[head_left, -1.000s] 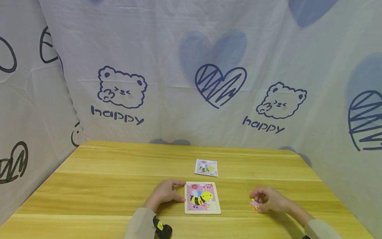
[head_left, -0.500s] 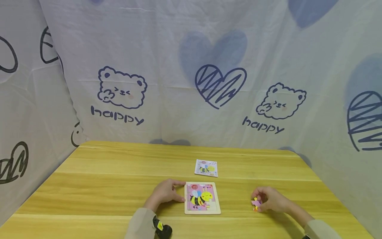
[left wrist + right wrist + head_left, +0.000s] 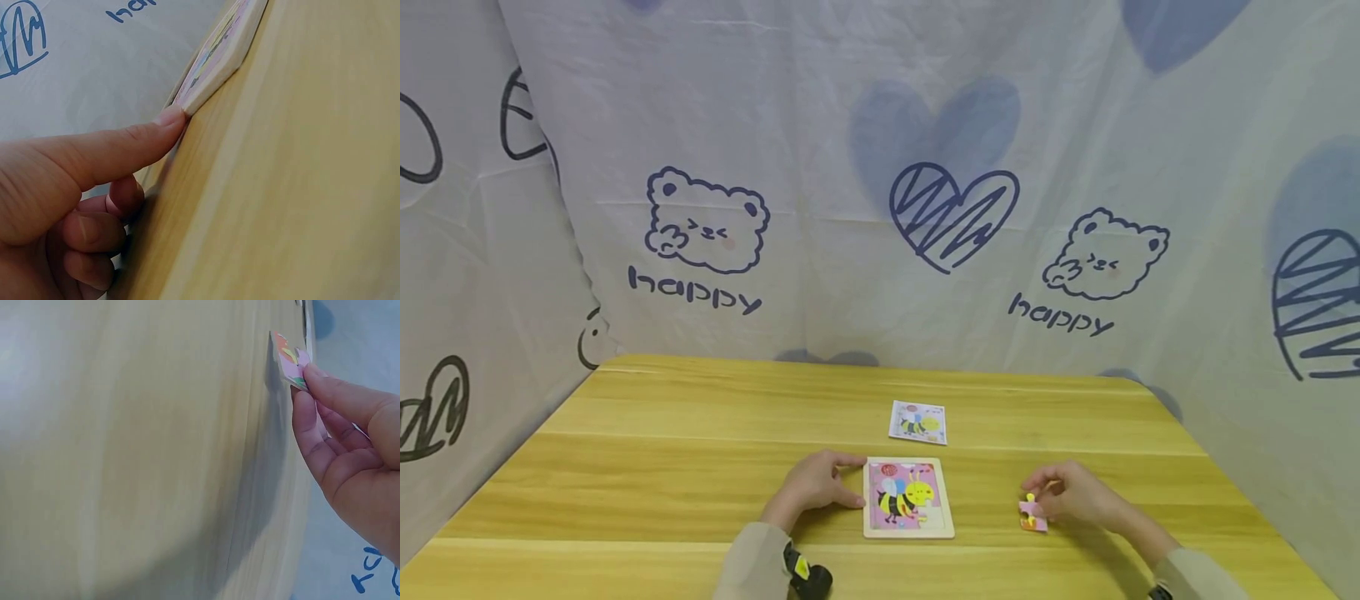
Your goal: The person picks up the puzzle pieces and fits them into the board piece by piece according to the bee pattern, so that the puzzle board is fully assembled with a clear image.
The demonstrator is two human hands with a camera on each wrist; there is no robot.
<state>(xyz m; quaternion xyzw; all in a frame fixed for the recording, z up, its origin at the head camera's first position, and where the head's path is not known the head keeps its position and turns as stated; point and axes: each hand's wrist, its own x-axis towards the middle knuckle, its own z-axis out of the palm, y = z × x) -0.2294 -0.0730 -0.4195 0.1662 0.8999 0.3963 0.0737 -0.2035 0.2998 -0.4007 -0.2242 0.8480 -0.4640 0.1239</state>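
Observation:
A square wooden puzzle board with a bee picture lies on the table, its lower right corner showing bare wood. My left hand is at its left side, index finger reaching the upper left corner and thumb touching the left edge. The left wrist view shows the thumb against the board and other fingers bent below it. Right of the board, my right hand pinches a pink, yellow and orange jigsaw piece between thumb and fingers. In the right wrist view the jigsaw piece is tilted, just off the wood.
Behind the board lies a small bee picture card. The wooden table is bordered at the back and sides by a white printed curtain. A black wrist camera sits on the left sleeve.
My right hand has shifted slightly left and turned the jigsaw piece, so its printed face shows more fully. The left hand and board have stayed in place.

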